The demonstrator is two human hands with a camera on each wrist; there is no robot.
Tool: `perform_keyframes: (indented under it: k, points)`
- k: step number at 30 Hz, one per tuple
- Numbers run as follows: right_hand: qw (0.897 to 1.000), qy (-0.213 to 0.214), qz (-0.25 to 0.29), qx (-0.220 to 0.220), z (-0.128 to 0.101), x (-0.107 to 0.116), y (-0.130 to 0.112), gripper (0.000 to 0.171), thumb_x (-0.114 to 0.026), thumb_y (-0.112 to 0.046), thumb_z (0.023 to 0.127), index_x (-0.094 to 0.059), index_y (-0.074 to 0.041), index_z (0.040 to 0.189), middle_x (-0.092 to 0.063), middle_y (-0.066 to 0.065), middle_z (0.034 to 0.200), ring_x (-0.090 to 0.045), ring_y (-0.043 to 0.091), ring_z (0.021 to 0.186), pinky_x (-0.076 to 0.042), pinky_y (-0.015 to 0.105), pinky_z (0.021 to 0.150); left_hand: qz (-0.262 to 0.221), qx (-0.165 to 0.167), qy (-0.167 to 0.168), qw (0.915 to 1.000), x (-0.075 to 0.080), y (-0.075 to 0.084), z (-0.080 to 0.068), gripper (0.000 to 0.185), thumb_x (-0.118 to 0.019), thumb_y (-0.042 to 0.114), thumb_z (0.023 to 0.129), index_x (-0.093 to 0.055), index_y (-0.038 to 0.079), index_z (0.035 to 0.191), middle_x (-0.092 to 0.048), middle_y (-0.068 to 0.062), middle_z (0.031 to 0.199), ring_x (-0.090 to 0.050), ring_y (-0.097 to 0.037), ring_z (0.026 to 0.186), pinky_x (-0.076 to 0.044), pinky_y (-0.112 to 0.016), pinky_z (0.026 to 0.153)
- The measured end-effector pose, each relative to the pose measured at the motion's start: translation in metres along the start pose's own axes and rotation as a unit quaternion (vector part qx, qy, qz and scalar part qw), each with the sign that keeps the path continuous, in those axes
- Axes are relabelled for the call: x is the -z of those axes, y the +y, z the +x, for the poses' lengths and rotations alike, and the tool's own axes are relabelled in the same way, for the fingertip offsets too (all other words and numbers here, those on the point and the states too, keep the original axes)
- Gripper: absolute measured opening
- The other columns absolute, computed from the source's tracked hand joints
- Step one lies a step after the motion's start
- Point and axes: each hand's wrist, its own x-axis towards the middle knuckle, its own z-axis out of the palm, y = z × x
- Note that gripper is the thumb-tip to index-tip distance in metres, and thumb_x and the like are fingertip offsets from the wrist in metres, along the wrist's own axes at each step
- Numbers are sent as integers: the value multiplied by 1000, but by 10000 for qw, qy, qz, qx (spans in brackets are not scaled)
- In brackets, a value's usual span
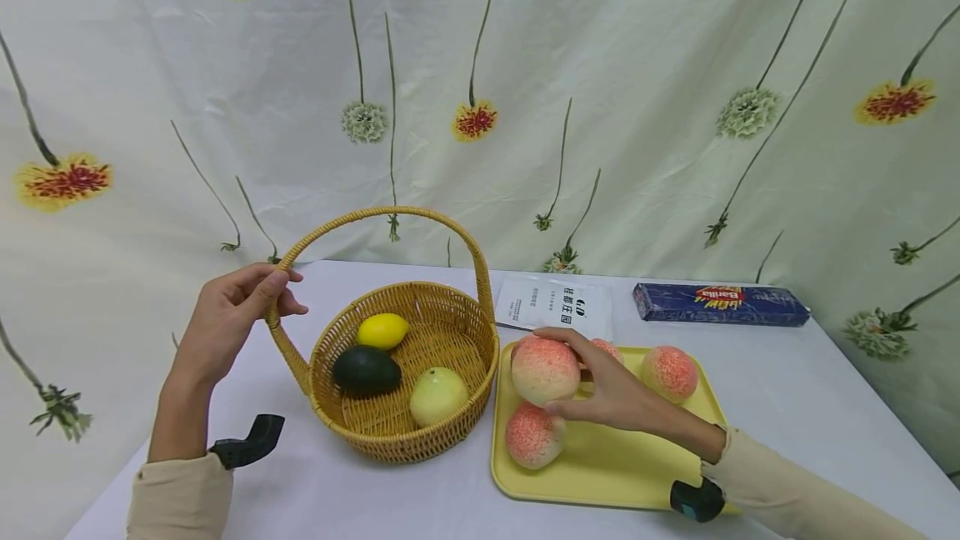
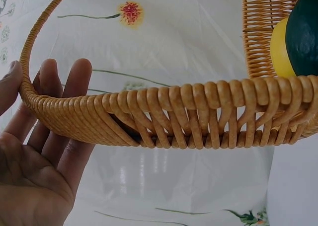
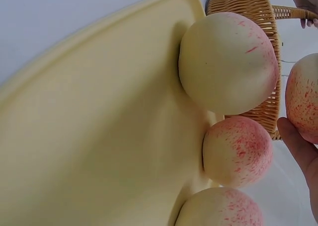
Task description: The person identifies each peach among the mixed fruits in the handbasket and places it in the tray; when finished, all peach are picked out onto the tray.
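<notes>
My left hand (image 1: 279, 288) pinches the lower left part of the arched handle (image 2: 149, 116) of a woven wicker basket (image 1: 405, 433), thumb in front and fingers (image 2: 74, 87) straight behind it. A yellow lemon (image 1: 382, 330), a dark green avocado (image 1: 366, 369) and a pale green pear (image 1: 438, 396) lie in the basket. My right hand (image 1: 561, 373) grips a pink-speckled peach (image 1: 536, 373) over the yellow tray (image 1: 600, 469), fingers over the top and thumb (image 3: 298, 146) beneath. Other peaches (image 1: 534, 437) (image 1: 669, 373) rest on the tray, and one is partly hidden behind my hand.
A white printed packet (image 1: 555, 305) and a long blue pasta box (image 1: 720, 303) lie behind the tray on the white table. A flowered cloth hangs as a backdrop. The basket touches the tray's left edge.
</notes>
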Motion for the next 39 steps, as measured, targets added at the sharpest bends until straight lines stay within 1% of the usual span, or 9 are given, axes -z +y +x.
perform_keyframes:
  k: [5, 8, 11, 16, 22, 25, 27, 34, 39]
  points:
    - [9999, 114, -40, 22, -5, 3, 1, 80, -79, -22, 79, -34, -21, 145, -47, 5, 138, -58, 23, 115, -53, 33, 87, 53, -9, 11, 10000, 0, 0, 0, 28, -49, 23, 101, -62, -1, 108, -69, -4, 74, -69, -13, 76, -48, -18, 75]
    - [9998, 191, -86, 1, -8, 6, 1, 78, -79, -21, 79, -37, -21, 144, -44, 7, 141, -56, 24, 116, -53, 33, 87, 62, -38, 13, 10000, 0, -1, 0, 28, -49, 23, 101, -62, -1, 107, -69, -3, 73, -69, -13, 76, -49, -18, 74]
    - [9996, 222, -153, -107, -12, 7, 3, 74, -79, -22, 79, -38, -24, 141, -45, 7, 139, -56, 24, 116, -52, 33, 87, 57, -56, 18, 10000, 0, -1, 0, 28, -49, 23, 101, -62, -1, 107, -69, -3, 73, -69, -13, 76, -50, -19, 73]
    - [9993, 210, -191, -242, -17, 10, 6, 73, -78, -21, 79, -38, -24, 140, -46, 6, 138, -56, 24, 115, -52, 33, 85, 66, -51, 24, 10000, 0, 0, 0, 27, -49, 23, 101, -62, -1, 107, -69, -3, 73, -69, -13, 76, -50, -19, 73]
    - [9988, 182, -268, -365, -23, 10, 11, 73, -78, -22, 79, -38, -18, 140, -46, 6, 137, -56, 25, 115, -52, 32, 84, 55, -49, 11, 10000, 0, 0, 1, 28, -49, 23, 101, -62, -1, 107, -69, -4, 73, -70, -14, 77, -49, -18, 74]
    - [9988, 177, -287, -343, -24, 10, 13, 74, -78, -22, 79, -37, -15, 140, -46, 6, 136, -56, 26, 115, -52, 33, 84, 50, -55, 12, 10000, 0, -1, 1, 28, -49, 23, 101, -62, -1, 106, -69, -4, 73, -70, -14, 77, -49, -18, 75]
    - [9990, 182, -265, -305, -25, 10, 14, 73, -78, -21, 79, -38, -14, 140, -47, 6, 135, -56, 26, 115, -53, 33, 84, 30, -65, 8, 10000, 1, -1, 1, 27, -49, 23, 101, -62, -1, 106, -69, -4, 73, -70, -14, 77, -49, -18, 75]
    - [9992, 222, -253, -232, -29, 11, 17, 71, -78, -19, 79, -39, -25, 138, -47, 5, 134, -56, 22, 116, -53, 33, 85, -23, -107, -5, 9999, 0, -1, 2, 27, -49, 22, 101, -62, -1, 106, -69, -4, 72, -70, -15, 76, -49, -18, 75]
    - [9990, 225, -281, -269, -32, 12, 19, 71, -78, -19, 80, -38, -27, 138, -46, 5, 135, -55, 20, 116, -52, 33, 86, 1, -99, 0, 10000, 1, 0, 1, 26, -49, 21, 101, -63, 0, 106, -69, -3, 73, -70, -15, 76, -49, -17, 75]
